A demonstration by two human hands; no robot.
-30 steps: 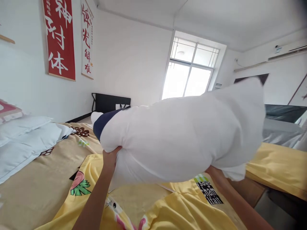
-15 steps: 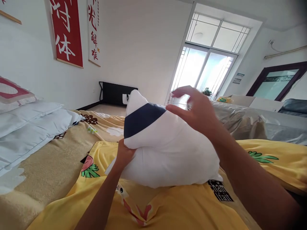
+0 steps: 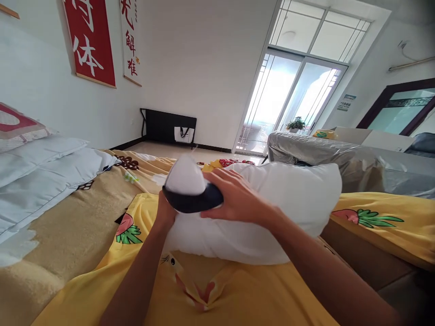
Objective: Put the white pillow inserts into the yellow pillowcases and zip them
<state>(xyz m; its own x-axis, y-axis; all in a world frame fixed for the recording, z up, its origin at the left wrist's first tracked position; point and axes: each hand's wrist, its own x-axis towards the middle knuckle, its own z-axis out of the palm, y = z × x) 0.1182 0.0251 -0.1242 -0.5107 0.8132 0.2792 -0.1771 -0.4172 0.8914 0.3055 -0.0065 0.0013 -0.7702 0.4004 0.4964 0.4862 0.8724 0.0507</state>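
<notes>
A plump white pillow (image 3: 288, 203) with a dark blue band at its left end lies on a yellow cartoon-print sheet (image 3: 238, 294) on the bed. My left hand (image 3: 165, 213) grips the pillow's left end from below. Over the top of that same end, my right hand (image 3: 234, 199) presses down on the blue band, folding the corner over. Both forearms reach in from the bottom of the view.
White pillows (image 3: 41, 176) are stacked at the left against the wall, on a tan blanket (image 3: 68, 235). A grey covered sofa (image 3: 340, 156) stands behind the bed at the right. Beyond are a black bench (image 3: 168, 129), glass balcony doors (image 3: 292, 104) and red wall scrolls (image 3: 90, 43).
The pillow came down from the air onto the yellow sheet. My right hand moved from under its right end to the top of the left end and now presses there.
</notes>
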